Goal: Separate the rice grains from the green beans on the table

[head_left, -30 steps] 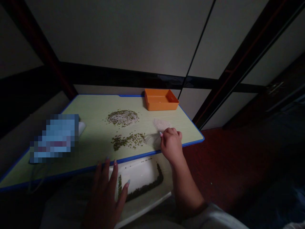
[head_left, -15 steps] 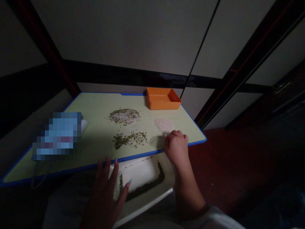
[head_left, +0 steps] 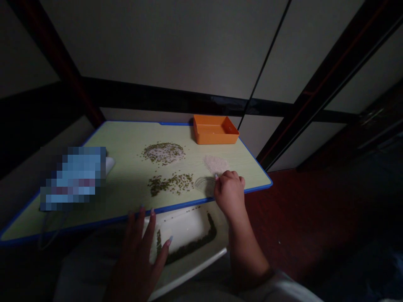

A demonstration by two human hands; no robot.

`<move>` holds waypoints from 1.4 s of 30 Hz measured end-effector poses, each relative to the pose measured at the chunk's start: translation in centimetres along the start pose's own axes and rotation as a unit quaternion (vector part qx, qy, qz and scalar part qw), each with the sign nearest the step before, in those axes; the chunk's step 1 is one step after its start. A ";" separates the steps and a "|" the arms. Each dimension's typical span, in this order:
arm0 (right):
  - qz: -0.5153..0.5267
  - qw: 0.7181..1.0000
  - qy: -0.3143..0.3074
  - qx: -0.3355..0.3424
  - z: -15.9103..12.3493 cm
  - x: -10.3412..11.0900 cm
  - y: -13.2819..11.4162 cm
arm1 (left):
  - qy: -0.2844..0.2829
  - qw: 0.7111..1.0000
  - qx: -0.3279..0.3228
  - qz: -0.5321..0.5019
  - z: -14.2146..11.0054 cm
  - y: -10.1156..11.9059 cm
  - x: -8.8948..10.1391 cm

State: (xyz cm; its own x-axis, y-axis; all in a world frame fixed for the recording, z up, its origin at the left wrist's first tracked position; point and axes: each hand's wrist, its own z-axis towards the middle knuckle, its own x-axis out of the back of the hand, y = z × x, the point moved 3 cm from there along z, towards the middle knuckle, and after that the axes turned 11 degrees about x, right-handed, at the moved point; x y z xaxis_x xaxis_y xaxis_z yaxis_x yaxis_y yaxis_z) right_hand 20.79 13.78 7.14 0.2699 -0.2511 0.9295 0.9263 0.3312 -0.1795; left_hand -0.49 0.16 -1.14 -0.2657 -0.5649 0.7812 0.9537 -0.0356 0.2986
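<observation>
My right hand (head_left: 229, 191) is closed around one end of a clear protractor (head_left: 204, 184), whose curved edge shows at the left of my fingers. It sits low over the table near the front edge. Just beyond it is a small heap of white grains (head_left: 215, 163). To its left lie scattered green beans (head_left: 172, 183), and behind them a mixed pile of green beans and white grains (head_left: 164, 152). My left hand (head_left: 141, 247) is open with fingers spread, beside the left end of a white tray (head_left: 185, 226) that has green beans along its inner edges.
An orange bin (head_left: 217, 138) stands at the table's back right. A blurred-out blue object (head_left: 74, 178) lies at the left, with a cord hanging over the front edge. The pale table (head_left: 126, 138) has a blue rim and stands against wall panels (head_left: 176, 46).
My right hand and the protractor have shifted slightly to the left, towards the scattered green beans. My left hand has stayed by the tray.
</observation>
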 end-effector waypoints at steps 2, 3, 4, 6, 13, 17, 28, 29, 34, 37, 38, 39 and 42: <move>0.002 1.000 0.004 0.005 0.1 -0.2 0.0 | 0.002 1.000 -0.001 0.000 0.0 0.0 0.0; 0.003 1.000 0.006 0.007 0.1 -0.3 -0.1 | 0.002 1.000 -0.005 0.001 0.0 0.0 0.0; 0.004 1.000 0.009 0.008 0.2 -0.4 -0.1 | 0.002 1.000 -0.007 0.001 -0.1 0.0 -0.1; 0.004 1.000 0.014 0.007 0.3 -0.6 0.0 | 0.000 1.000 -0.007 -0.002 -0.1 -0.1 -0.1; -0.002 1.000 0.026 -0.009 0.5 -0.9 0.2 | -0.008 1.000 0.012 -0.011 0.0 0.0 -0.2; 0.003 1.000 0.027 -0.008 0.6 -1.1 0.2 | -0.007 1.000 0.015 -0.009 -0.1 -0.1 -0.3; -0.010 0.999 0.036 -0.008 1.2 -1.5 0.0 | -0.010 0.999 0.019 -0.025 -0.2 -0.1 -0.3; -0.009 0.999 0.035 -0.006 1.3 -1.5 -0.1 | -0.013 0.999 0.020 -0.026 -0.2 0.0 -0.2; -0.011 0.999 0.035 -0.002 1.4 -1.6 -0.4 | -0.010 0.999 0.016 -0.026 -0.1 -0.1 -0.1; -0.016 0.999 0.039 -0.006 1.5 -1.7 -0.4 | -0.023 0.999 0.014 -0.019 -0.2 -0.2 -0.1; -0.016 0.999 0.041 -0.007 1.5 -1.6 -0.4 | -0.022 0.999 0.016 -0.018 -0.2 -0.2 -0.1; -0.016 0.999 0.042 -0.008 1.5 -1.6 -0.4 | -0.020 0.999 0.018 -0.018 -0.2 -0.2 -0.1; -0.013 0.999 0.047 -0.011 1.5 -1.6 -0.2 | -0.013 1.000 0.019 -0.019 -0.1 -0.2 0.0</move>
State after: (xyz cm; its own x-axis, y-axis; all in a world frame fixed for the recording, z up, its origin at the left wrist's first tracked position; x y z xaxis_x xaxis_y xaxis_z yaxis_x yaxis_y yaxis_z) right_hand 19.76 15.47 6.21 0.2684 -0.3444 0.8996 0.9384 0.3046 -0.1633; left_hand -0.63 0.07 -1.25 -0.3047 -0.5423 0.7829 0.9371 -0.0236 0.3484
